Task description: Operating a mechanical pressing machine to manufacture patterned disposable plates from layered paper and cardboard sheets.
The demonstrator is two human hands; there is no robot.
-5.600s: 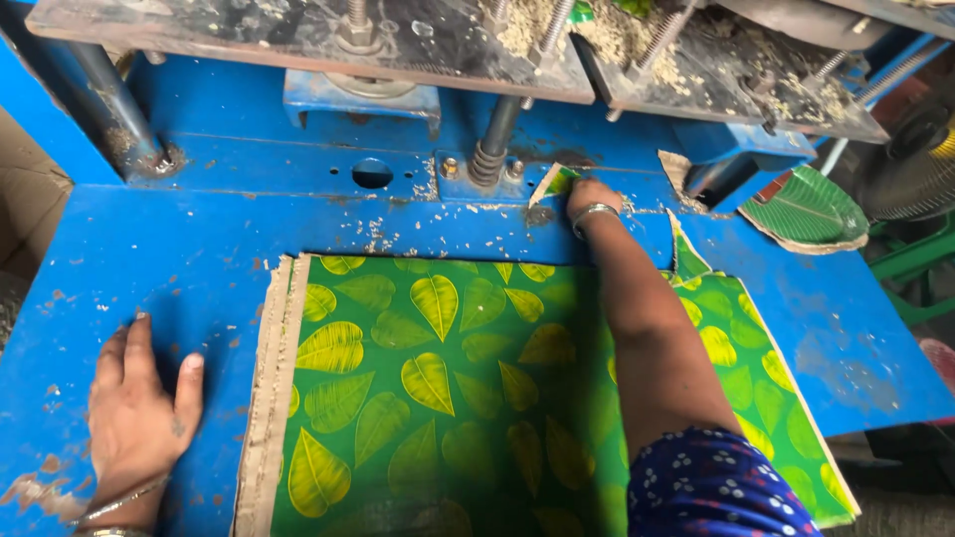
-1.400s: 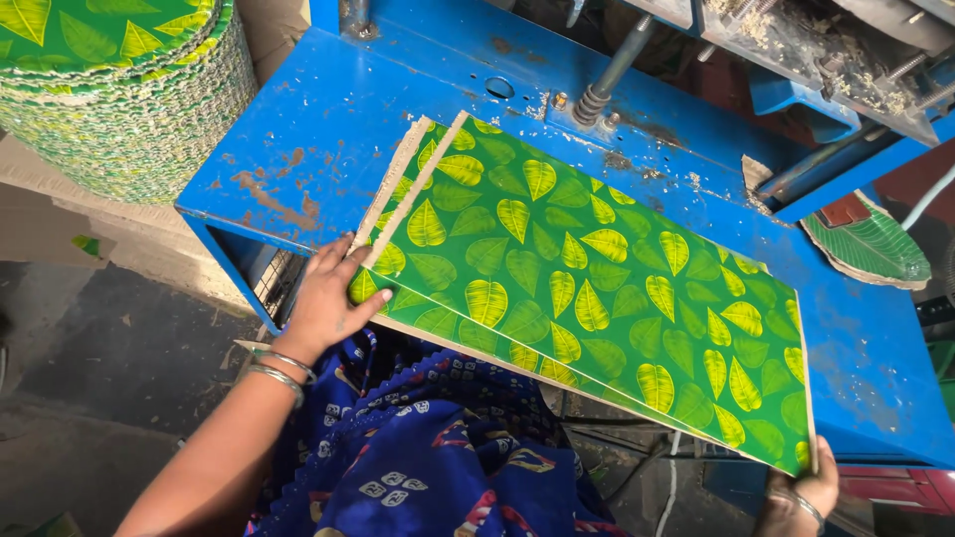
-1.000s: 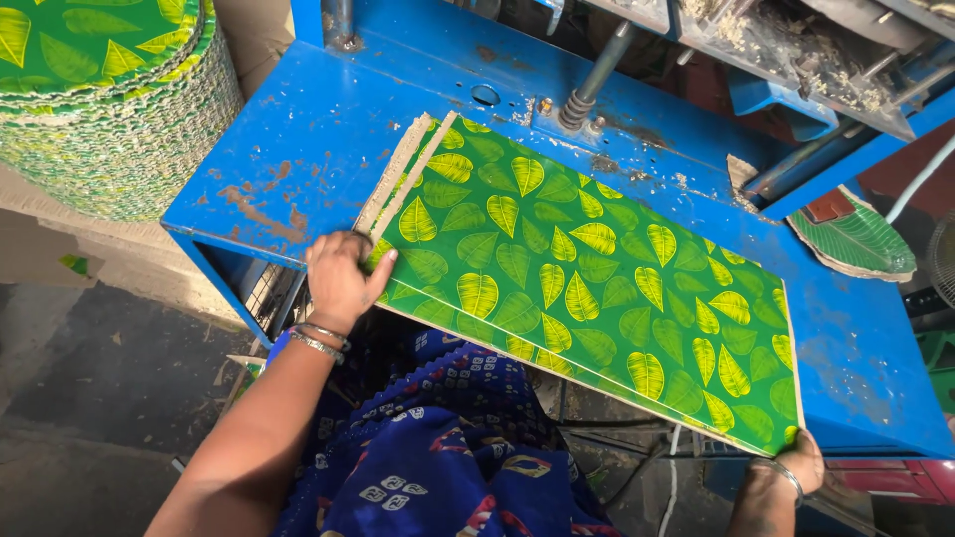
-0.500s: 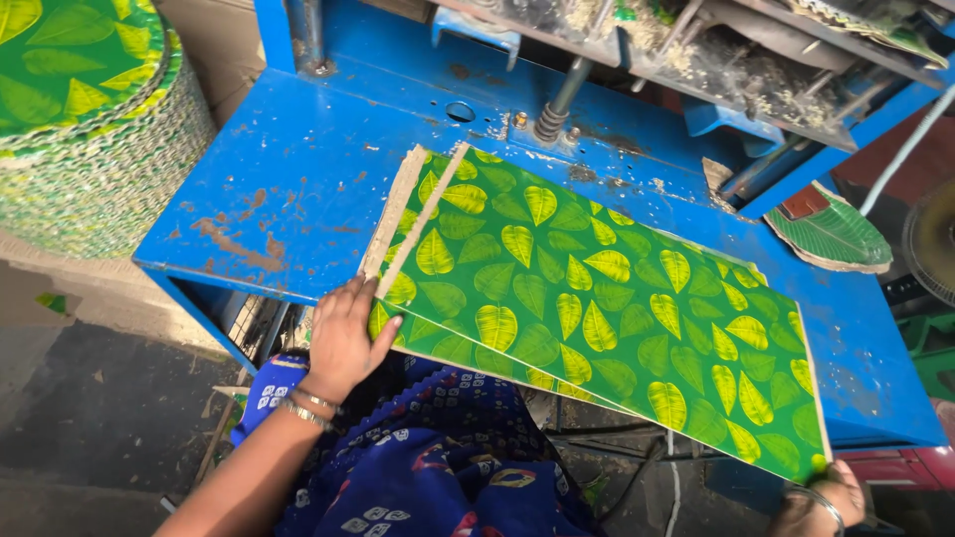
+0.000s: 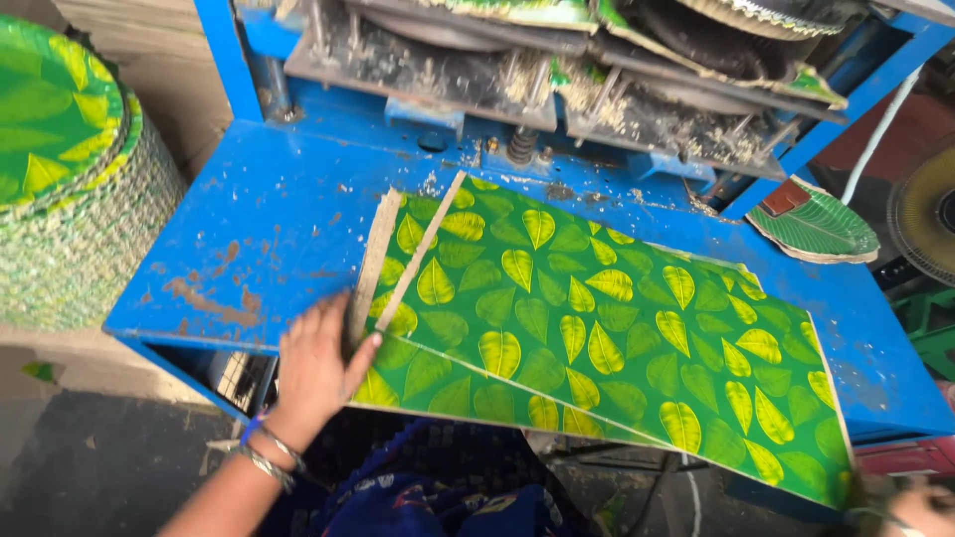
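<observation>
A tall stack of green leaf-print plates (image 5: 60, 179) stands at nine o'clock, beside the blue surface (image 5: 259, 229). One single plate (image 5: 816, 224) lies at two o'clock. The blue press machine (image 5: 557, 80), with dust and scraps, fills twelve o'clock.

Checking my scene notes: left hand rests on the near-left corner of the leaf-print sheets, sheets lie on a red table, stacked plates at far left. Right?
Nearly. The table is blue, not red; the head view shows it. The rest holds: the left hand rests on the near-left corner of the leaf-print sheets, and the stacked plates stand at far left.
</observation>
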